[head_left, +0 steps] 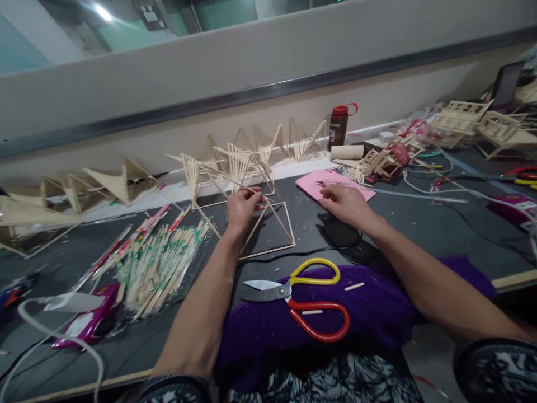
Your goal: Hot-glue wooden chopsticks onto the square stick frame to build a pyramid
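Observation:
My left hand [242, 206] is closed in a pinch on the top of a stick frame [268, 226], a square base with slanted sticks meeting under my fingers. It stands on the dark table [419, 224]. My right hand [344, 202] lies on the edge of a pink sheet [312, 182], fingers curled around a thin stick I can barely make out. Scissors [302, 296] with one yellow and one red handle rest on a purple cloth [369, 308] between my forearms.
Packs of wrapped chopsticks [159, 263] lie left of the frame. Finished fan-shaped stick models [235, 162] line the wall ledge. A dark bottle with a red cap [339, 124], a paper roll [346, 152], cables and more models sit at the right. A glue gun [84, 319] lies at the front left.

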Available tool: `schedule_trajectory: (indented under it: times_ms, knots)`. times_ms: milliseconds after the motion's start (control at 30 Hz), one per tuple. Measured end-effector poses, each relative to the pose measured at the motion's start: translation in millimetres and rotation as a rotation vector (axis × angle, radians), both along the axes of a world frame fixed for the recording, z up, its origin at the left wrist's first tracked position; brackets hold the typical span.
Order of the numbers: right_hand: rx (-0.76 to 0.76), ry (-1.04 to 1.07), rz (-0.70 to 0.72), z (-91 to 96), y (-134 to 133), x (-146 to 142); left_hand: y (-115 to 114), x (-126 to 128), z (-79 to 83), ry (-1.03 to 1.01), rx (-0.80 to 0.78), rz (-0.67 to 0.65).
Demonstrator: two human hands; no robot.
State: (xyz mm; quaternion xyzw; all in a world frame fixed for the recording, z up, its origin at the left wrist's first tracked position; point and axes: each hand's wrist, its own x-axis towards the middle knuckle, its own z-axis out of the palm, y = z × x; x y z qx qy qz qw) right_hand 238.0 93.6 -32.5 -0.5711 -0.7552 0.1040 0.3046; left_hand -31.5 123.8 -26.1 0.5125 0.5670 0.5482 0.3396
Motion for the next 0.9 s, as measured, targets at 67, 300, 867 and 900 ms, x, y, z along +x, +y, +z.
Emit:
schedule_trajectory:
  times_ms: [67,300,867,900]
  knots:
    - [-0.014,-0.012,0.045,1.5,5,-6,2,-1,-3.5,-0.006,-0.009,0.001]
    - [-0.101,-0.096,0.108,16.1,35,-36,9,4,-10.6,0.022,-0.014,-0.013]
    - [-0.172,-0.16,0.12,-33.0,68,-80,16,2,-9.6,0.118,-0.052,-0.048]
    - [-0.173,-0.162,0.125,-33.3,67,-80,16,2,-9.7,0.122,-0.052,-0.048]
